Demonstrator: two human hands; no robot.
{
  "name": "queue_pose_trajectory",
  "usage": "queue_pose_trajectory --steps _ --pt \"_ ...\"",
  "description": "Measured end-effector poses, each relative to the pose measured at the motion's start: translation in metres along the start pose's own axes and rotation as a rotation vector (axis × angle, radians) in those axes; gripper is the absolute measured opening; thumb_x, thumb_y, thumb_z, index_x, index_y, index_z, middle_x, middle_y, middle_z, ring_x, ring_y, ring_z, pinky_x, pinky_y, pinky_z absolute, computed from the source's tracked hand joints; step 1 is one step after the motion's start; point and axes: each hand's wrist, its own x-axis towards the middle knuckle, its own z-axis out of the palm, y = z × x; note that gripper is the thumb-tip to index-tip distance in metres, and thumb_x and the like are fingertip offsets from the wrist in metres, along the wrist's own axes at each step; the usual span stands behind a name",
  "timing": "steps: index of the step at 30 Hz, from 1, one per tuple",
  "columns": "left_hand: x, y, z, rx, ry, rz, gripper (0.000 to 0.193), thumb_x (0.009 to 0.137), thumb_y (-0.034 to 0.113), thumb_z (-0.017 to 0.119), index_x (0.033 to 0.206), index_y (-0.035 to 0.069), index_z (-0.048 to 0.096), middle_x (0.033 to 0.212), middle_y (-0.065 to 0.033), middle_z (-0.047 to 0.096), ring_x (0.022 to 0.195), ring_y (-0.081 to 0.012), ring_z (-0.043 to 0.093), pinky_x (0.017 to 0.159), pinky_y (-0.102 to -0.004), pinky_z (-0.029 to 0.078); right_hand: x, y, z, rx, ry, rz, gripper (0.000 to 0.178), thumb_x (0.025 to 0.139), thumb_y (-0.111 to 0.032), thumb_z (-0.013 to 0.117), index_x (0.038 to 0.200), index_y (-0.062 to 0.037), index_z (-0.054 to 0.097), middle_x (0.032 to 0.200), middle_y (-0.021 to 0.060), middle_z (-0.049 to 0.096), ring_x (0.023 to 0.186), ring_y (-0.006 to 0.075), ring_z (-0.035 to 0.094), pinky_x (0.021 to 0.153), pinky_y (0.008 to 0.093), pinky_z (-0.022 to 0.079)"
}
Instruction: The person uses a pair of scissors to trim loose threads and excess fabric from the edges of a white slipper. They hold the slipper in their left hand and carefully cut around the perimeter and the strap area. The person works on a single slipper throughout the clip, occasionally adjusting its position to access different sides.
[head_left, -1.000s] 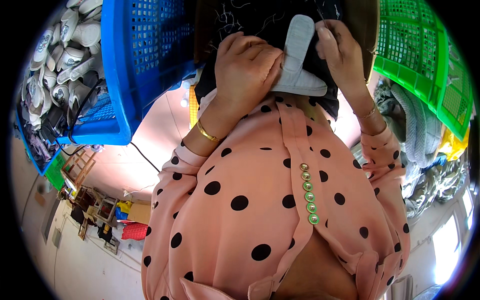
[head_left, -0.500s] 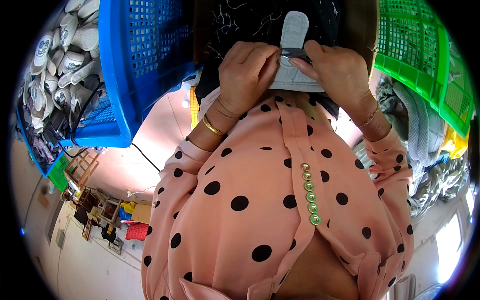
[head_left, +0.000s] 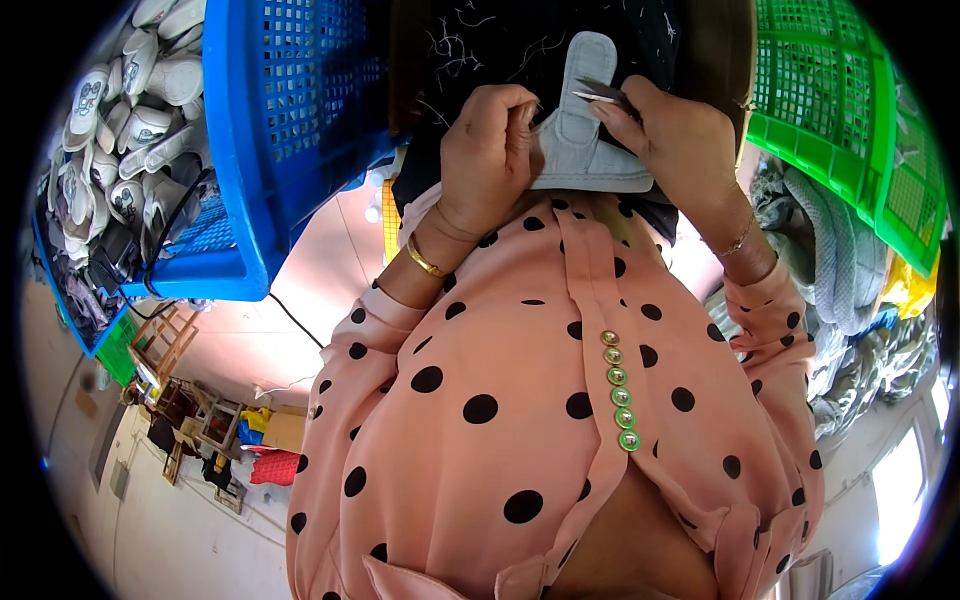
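Note:
A light grey, stitched shoe upper [head_left: 577,123] with a long rounded strap lies over dark cloth at my lap, strap pointing away from me. My left hand [head_left: 487,143] is closed at the upper's left edge, its fingers curled and pinched together; its fingertips are partly hidden. In my right hand [head_left: 688,132] is a pair of small dark thread snips [head_left: 606,95], gripped between thumb and fingers. The snips' blades point left, slightly apart, over the strap.
Left stands a blue plastic crate [head_left: 232,150], beside a heap of pale shoe pieces [head_left: 130,130]. A green crate [head_left: 825,110] is at the right, above grey fabric pieces [head_left: 840,240]. Loose white threads [head_left: 465,60] lie on the dark cloth [head_left: 500,45].
My left hand has drawn a little left, uncovering more of the upper. The snips have shifted up the strap and their blades have parted. The upper has slid slightly toward me.

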Motion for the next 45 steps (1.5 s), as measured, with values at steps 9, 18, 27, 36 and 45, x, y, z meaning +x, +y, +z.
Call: queue_pose_trajectory --steps 9,18,27,36,45 --pt "0.005 0.008 -0.01 -0.269 -0.212 -0.263 0.024 0.093 0.019 0.064 0.109 0.002 0.061 0.092 -0.0106 0.067 0.079 -0.0185 0.067 0.067 -0.0274 0.053 -0.009 0.006 -0.008 -0.001 0.067 -0.158 0.04 0.087 -0.049 0.063 0.076 -0.0116 0.054 0.055 0.0024 0.053 0.05 0.0206 0.058 0.044 0.0311 0.044" --pt "0.006 0.008 -0.013 -0.398 -0.447 -0.513 0.03 0.089 0.016 0.072 0.113 -0.001 0.065 0.098 -0.0063 0.068 0.085 -0.007 0.061 0.074 -0.0201 0.051 -0.004 0.006 -0.006 -0.157 0.054 -0.307 0.039 0.087 -0.048 0.063 0.075 -0.0116 0.053 0.057 0.0005 0.055 0.054 0.0175 0.06 0.052 0.0288 0.046" --pt "0.009 0.012 -0.014 -0.491 -0.434 -0.542 0.03 0.089 0.015 0.072 0.113 -0.002 0.065 0.097 -0.0053 0.068 0.081 -0.0065 0.06 0.072 -0.0199 0.049 -0.004 0.006 -0.003 -0.154 0.052 -0.312 0.039 0.087 -0.048 0.063 0.075 -0.0117 0.054 0.058 0.0004 0.056 0.055 0.0174 0.061 0.053 0.0288 0.047" --pt "0.009 0.019 -0.016 -0.469 -0.401 -0.573 0.028 0.088 0.016 0.073 0.109 -0.002 0.068 0.086 -0.0047 0.068 0.075 -0.0054 0.059 0.066 -0.0196 0.048 -0.007 -0.007 -0.012 -0.149 -0.001 -0.242 0.035 0.088 -0.042 0.064 0.075 -0.011 0.056 0.057 0.002 0.056 0.054 0.0201 0.061 0.051 0.0301 0.047" --pt "0.004 0.023 -0.017 -0.448 -0.375 -0.527 0.027 0.088 0.018 0.073 0.106 -0.001 0.068 0.082 -0.0033 0.067 0.073 -0.005 0.058 0.065 -0.0187 0.047 -0.008 -0.009 -0.021 -0.03 -0.096 -0.111 0.038 0.089 -0.043 0.064 0.077 -0.007 0.057 0.062 0.0058 0.061 0.057 0.0238 0.063 0.05 0.0322 0.046"
